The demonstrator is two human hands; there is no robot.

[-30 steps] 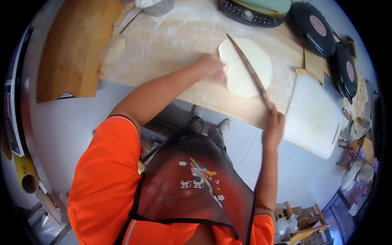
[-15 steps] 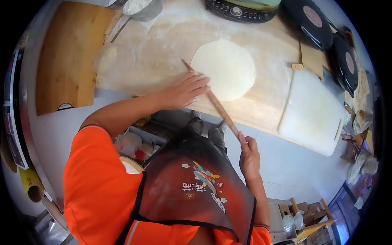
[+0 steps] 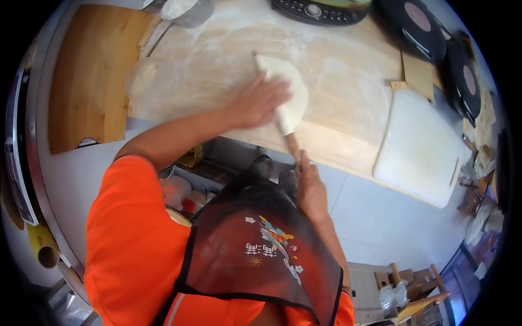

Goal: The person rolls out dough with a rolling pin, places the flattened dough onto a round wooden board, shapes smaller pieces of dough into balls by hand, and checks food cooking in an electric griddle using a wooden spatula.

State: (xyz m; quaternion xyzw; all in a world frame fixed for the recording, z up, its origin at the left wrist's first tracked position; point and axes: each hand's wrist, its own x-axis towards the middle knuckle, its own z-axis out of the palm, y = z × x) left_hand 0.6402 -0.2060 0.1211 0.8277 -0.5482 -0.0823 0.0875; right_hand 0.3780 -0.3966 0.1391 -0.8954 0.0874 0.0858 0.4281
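Observation:
A sheet of dough (image 3: 294, 100) lies on the floured wooden board, partly wrapped round a thin wooden rolling pin (image 3: 292, 144). The pin slants from its tip above the dough down to the board's near edge. My left hand (image 3: 261, 100) rests flat over the dough and the pin's middle, its outstretched fingers blurred by motion. At the pin's lower end, my right hand (image 3: 312, 190) holds it past the board's edge, with that end partly hidden by the fingers.
A bamboo board (image 3: 89, 81) is at left, a white cutting board (image 3: 417, 149) at right. At the back are a flour bowl (image 3: 190, 13) and a black appliance with buttons (image 3: 321, 12). Black round lids (image 3: 413, 27) stand back right. Another dough piece (image 3: 142, 77) lies left.
The dough sheet, flat and round before, is now narrower and wrapped onto the pin. Both hands have shifted with the pin, my right hand moving left and upward.

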